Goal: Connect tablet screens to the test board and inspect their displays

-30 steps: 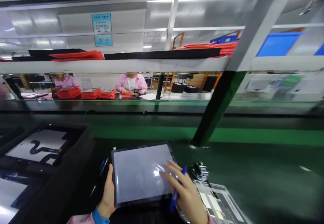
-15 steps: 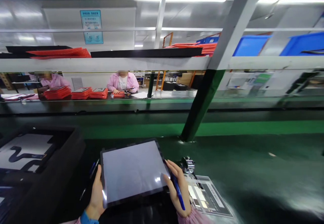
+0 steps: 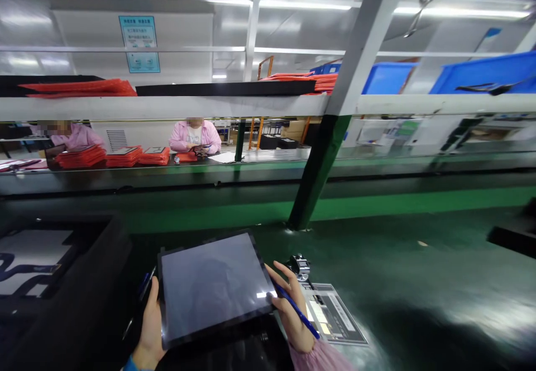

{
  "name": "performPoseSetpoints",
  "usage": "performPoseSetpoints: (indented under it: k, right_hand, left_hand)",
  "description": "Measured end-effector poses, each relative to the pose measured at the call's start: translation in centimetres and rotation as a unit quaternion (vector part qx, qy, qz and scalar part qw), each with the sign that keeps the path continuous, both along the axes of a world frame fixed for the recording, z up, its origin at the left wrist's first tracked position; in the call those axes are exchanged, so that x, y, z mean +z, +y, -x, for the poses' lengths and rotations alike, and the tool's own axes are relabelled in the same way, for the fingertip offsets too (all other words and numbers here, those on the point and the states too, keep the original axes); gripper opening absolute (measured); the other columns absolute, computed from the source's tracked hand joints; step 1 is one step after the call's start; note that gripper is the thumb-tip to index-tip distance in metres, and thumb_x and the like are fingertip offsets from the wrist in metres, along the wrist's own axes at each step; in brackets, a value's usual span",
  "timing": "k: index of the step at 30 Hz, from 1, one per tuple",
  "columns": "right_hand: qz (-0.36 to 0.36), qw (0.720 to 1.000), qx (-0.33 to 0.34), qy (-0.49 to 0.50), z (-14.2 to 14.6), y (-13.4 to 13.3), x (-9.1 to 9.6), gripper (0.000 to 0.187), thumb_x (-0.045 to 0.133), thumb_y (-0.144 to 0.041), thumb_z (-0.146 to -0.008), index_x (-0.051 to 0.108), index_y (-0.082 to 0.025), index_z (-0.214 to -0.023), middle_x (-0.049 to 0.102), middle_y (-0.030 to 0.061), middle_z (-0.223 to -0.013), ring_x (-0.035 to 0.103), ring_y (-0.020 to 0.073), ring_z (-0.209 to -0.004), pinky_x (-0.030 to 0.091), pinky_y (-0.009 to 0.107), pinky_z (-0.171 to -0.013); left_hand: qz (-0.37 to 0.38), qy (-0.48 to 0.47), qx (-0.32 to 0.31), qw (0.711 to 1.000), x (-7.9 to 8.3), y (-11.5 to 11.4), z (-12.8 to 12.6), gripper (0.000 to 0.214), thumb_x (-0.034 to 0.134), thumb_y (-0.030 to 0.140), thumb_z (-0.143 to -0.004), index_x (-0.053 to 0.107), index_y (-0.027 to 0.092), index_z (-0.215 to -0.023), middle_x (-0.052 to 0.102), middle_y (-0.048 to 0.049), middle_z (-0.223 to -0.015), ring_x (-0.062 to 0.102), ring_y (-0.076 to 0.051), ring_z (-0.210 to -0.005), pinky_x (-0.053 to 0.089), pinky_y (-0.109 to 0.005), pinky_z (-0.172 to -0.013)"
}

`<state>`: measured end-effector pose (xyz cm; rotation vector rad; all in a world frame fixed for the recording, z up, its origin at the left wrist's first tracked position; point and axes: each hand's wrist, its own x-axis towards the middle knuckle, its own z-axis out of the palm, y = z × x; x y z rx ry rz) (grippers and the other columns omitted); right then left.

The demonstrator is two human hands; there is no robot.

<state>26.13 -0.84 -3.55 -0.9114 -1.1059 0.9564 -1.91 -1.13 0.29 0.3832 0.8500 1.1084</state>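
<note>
I hold a flat dark-framed panel (image 3: 211,284) with a pale glossy face, tilted toward me over the green work surface. My left hand (image 3: 149,326) grips its left edge, thumb on the frame. My right hand (image 3: 290,304) closes on its right edge and also carries a blue pen (image 3: 297,310) between the fingers. A small metal hand counter (image 3: 298,265) sits just beyond my right hand, beside a printed sheet (image 3: 333,316) lying flat on the surface.
A black tray (image 3: 62,281) holding a white panel with a dark flex cable stands at the left. A slanted post (image 3: 322,158) rises behind the panel. Across the green conveyor (image 3: 419,200), two people in pink sit by red stacks (image 3: 125,156). Blue bins (image 3: 481,72) line the upper shelf.
My right hand has slid from the panel's face to its right edge and gripped it. The view has shifted right, so the panel and tray sit further left.
</note>
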Motion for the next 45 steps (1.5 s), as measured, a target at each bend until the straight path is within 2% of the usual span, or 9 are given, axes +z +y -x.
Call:
performPoseSetpoints:
  k: [4,12,17,29,36,40,42,44,45]
  right_hand:
    - [-0.021,1.000,0.013,0.019,0.0,0.1,-0.1,0.059,0.057,-0.032,-0.077,0.039,-0.027,-0.132,0.054,0.0125,-0.134,0.052,0.0318,-0.122,0.042,0.047,-0.098]
    - [-0.038,0.998,0.039,0.031,-0.1,0.0,0.4,0.059,0.059,-0.029,-0.073,0.044,-0.026,-0.130,0.054,0.0119,-0.135,0.055,0.0311,-0.118,0.046,0.041,-0.092]
    - [-0.034,0.999,0.027,0.012,-0.5,0.1,-0.2,0.056,0.057,-0.029,-0.076,0.043,-0.027,-0.130,0.054,0.0102,-0.135,0.048,0.0306,-0.126,0.037,0.046,-0.104]
    - [-0.031,0.999,0.040,0.012,-1.0,0.1,-0.3,0.055,0.056,-0.026,-0.077,0.043,-0.026,-0.130,0.053,0.0098,-0.136,0.045,0.0313,-0.128,0.034,0.050,-0.107]
    - [-0.029,0.999,-0.001,-0.038,0.0,-0.4,0.8,0.050,0.062,-0.034,-0.082,0.044,-0.027,-0.129,0.057,0.0105,-0.132,0.048,0.0291,-0.126,0.040,0.045,-0.103]
    - [-0.041,0.996,-0.052,-0.058,-3.3,-0.6,0.6,0.045,0.053,-0.042,-0.089,0.041,-0.027,-0.129,0.055,0.0133,-0.133,0.064,0.0283,-0.106,0.053,0.043,-0.086]
    - [-0.040,0.973,-0.162,-0.158,-6.9,-0.3,-0.4,0.034,0.054,-0.041,-0.088,0.050,-0.025,-0.117,0.063,0.0130,-0.120,0.067,0.0277,-0.097,0.054,0.043,-0.085]
    - [-0.023,0.916,-0.259,-0.305,-10.4,0.3,-1.9,0.031,0.056,-0.046,-0.083,0.058,-0.022,-0.104,0.069,0.0115,-0.099,0.069,0.0301,-0.090,0.055,0.046,-0.082]
    - [-0.025,0.891,-0.269,-0.364,-11.9,0.6,-2.7,0.033,0.057,-0.048,-0.081,0.060,-0.022,-0.100,0.070,0.0113,-0.096,0.069,0.0310,-0.088,0.055,0.047,-0.081]
  left_hand:
    - [-0.002,0.007,-0.012,1.000,-0.1,0.0,0.1,0.073,0.050,0.070,-0.078,0.055,0.020,-0.130,0.072,-0.0164,-0.109,0.068,-0.037,-0.094,0.052,-0.054,-0.079]
    - [-0.027,0.016,0.000,1.000,-0.1,0.0,0.1,0.068,0.051,0.067,-0.079,0.053,0.023,-0.132,0.071,-0.0142,-0.111,0.067,-0.036,-0.099,0.052,-0.053,-0.081]
    - [-0.010,0.002,-0.042,0.999,-0.2,0.1,0.0,0.075,0.046,0.073,-0.078,0.054,0.021,-0.131,0.071,-0.0163,-0.111,0.065,-0.038,-0.103,0.050,-0.056,-0.084]
    - [-0.026,-0.031,-0.026,0.999,-0.2,-0.1,-0.1,0.065,0.044,0.061,-0.087,0.049,0.019,-0.136,0.070,-0.0165,-0.113,0.063,-0.037,-0.108,0.043,-0.056,-0.095]
    - [-0.057,-0.073,0.003,0.996,0.5,-0.5,-1.2,0.065,0.049,0.050,-0.089,0.039,0.013,-0.142,0.066,-0.0175,-0.120,0.062,-0.036,-0.109,0.040,-0.049,-0.103]
    - [-0.053,-0.044,0.011,0.998,-0.3,-0.2,-0.5,0.067,0.053,0.047,-0.088,0.036,0.015,-0.144,0.065,-0.0170,-0.122,0.061,-0.037,-0.111,0.039,-0.050,-0.104]
    - [-0.022,-0.031,-0.006,0.999,-0.7,0.0,0.0,0.068,0.052,0.049,-0.088,0.035,0.017,-0.144,0.065,-0.0162,-0.122,0.060,-0.037,-0.112,0.041,-0.053,-0.102]
    - [0.009,-0.022,-0.011,1.000,-1.0,0.1,0.5,0.068,0.050,0.053,-0.087,0.036,0.018,-0.144,0.066,-0.0159,-0.120,0.061,-0.038,-0.110,0.044,-0.056,-0.098]
    - [0.020,-0.015,-0.008,1.000,-1.1,0.2,0.6,0.069,0.050,0.054,-0.087,0.036,0.019,-0.144,0.067,-0.0157,-0.119,0.061,-0.039,-0.109,0.045,-0.057,-0.096]
